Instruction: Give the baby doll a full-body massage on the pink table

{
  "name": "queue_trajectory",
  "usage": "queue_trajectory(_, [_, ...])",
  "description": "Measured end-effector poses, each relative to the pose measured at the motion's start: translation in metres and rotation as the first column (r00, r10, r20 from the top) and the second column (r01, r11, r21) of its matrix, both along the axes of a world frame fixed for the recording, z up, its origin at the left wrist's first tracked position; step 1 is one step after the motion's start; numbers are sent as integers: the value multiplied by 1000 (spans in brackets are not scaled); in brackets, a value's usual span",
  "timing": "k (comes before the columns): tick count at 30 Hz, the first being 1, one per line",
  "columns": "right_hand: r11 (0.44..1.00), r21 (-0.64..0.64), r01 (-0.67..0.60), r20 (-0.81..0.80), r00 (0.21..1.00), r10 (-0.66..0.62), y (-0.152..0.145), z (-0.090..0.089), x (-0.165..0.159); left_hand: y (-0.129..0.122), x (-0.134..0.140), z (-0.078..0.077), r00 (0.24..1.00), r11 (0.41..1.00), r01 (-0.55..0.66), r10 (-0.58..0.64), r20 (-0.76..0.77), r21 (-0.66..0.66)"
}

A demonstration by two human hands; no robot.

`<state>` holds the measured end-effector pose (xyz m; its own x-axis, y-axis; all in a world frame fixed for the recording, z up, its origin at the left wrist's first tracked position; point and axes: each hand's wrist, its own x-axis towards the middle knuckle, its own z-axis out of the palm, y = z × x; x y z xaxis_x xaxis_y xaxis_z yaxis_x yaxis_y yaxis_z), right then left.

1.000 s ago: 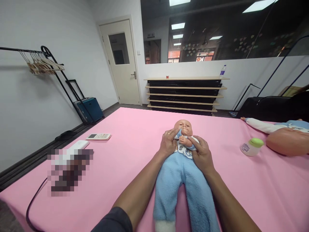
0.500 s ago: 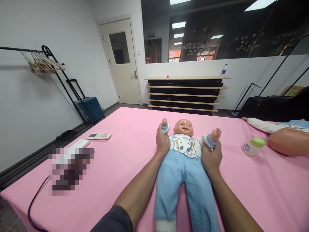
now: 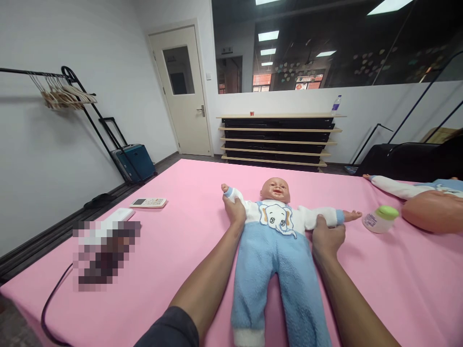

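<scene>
Head view: my left fingers (image 3: pixel 232 208) and right fingers (image 3: pixel 339 233) pinch the sleeves (image 3: pixel 328 214) of the doll (image 3: pixel 277 246), perhaps to hold its arms out wide

The cream door (image 3: pixel 183 115) was shut in a white wall (image 3: pixel 119 43). Left of the door stood a rack (image 3: pixel 47 73) with hangers (image 3: pixel 68 98) and a blue suitcase (image 3: pixel 135 164). Right of the door was a low shelf (image 3: pixel 278 129); above and right, a wide dark window (image 3: pixel 347 38) showed bright lights (image 3: pixel 268 36). Dark floor (image 3: pixel 168 166) ran by the door's foot.
</scene>
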<state>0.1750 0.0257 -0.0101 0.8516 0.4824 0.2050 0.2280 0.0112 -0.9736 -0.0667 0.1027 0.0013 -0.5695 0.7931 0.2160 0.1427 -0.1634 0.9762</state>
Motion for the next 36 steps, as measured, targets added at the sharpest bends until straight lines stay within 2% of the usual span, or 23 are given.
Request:
queue_trajectory(2, [994,72,-76,108,992,68,-4,13,-11,-6,5,10,996,995,48,-41,-77,86])
queue_trajectory(4, [968,126,-218,229,956,185,-9,25,-24,-12,10,19,972,974,140,-101,-212,177])
queue_trajectory(7, [894,119,-431,445,828,340,-15,34,-40,-22,19,27,859,905,345,-198,-472,250])
queue_trajectory(10, [837,8,-547,657,634,409,-13,30,-41,-28,25,27,661,805,556,-276,-698,207])
queue_trajectory(12, [809,-63,-584,744,513,429,-9,24,-37,-30,27,25,556,764,627,-302,-774,152])
queue_trajectory(14, [795,-102,-597,787,441,432,-5,20,-32,-30,28,23,512,759,642,-317,-798,111])
queue_trajectory(17, [797,-111,-593,806,416,421,-2,18,-29,-30,29,22,498,765,640,-335,-800,78])
queue_trajectory(19, [795,-104,-598,799,426,424,-3,19,-32,-30,29,21,501,761,644,-340,-796,80])
queue_trajectory(21, [805,-65,-589,759,495,423,-7,22,-36,-30,29,21,538,769,630,-331,-775,108])
queue_trajectory(23, [848,2,-530,653,643,401,-11,24,-38,-29,28,20,647,817,553,-296,-703,165])
queue_trajectory(26, [955,39,-293,371,892,258,-12,21,-33,-24,22,17,863,921,323,-193,-467,217])
queue_trajectory(28, [994,22,-110,205,973,103,-7,13,-21,-17,16,13,962,975,154,-111,-248,161])
queue_trajectory(31, [1000,4,30,42,999,-30,3,-6,0,-5,6,2,1000,1000,-10,10,2,-10])
queue_trajectory(33, [998,-29,55,-62,996,-57,9,-18,10,1,2,-6,996,995,-51,57,66,-88])
queue_trajectory(36, [998,-49,50,-140,989,-57,12,-26,16,7,-2,-15,991,989,-75,87,97,-127])
